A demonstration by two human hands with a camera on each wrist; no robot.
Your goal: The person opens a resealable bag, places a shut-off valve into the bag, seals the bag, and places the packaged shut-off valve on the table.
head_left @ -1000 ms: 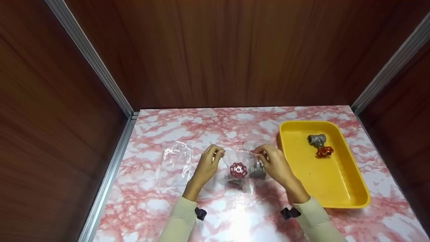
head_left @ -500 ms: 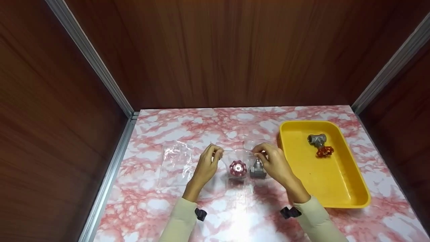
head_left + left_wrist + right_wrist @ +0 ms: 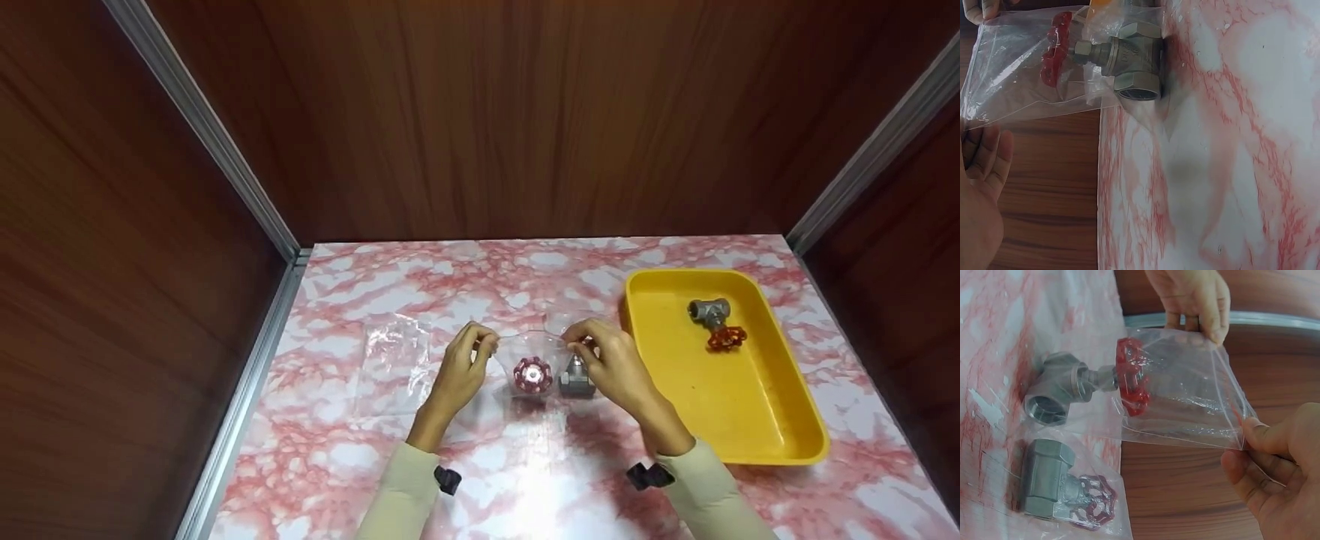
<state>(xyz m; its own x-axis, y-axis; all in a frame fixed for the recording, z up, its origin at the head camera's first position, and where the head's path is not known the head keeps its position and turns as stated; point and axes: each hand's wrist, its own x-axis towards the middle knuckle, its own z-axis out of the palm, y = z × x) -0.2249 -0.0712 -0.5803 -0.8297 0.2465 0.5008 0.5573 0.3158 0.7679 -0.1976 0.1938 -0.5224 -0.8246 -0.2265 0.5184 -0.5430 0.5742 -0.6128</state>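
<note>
A clear plastic bag is stretched between both hands, a valve with a red handwheel inside it. The valve body rests on the table, its handwheel upward toward the bag's mouth. My left hand pinches one corner of the mouth between thumb and fingers. At the opposite corner, my right hand pinches the rim the same way. The mouth bows apart between them. Close to the right hand lies a second bagged valve, partly hidden by that hand in the head view.
A yellow tray stands on the right, holding an unbagged valve with a red handwheel. Flat clear bags lie left of the left hand. Wood-grain panels enclose the marbled table at the back and sides.
The bag's mouth has bowed wider, and the right hand has shifted slightly left. The bagged valve's handwheel now faces more directly upward. Both hands keep their pinch.
</note>
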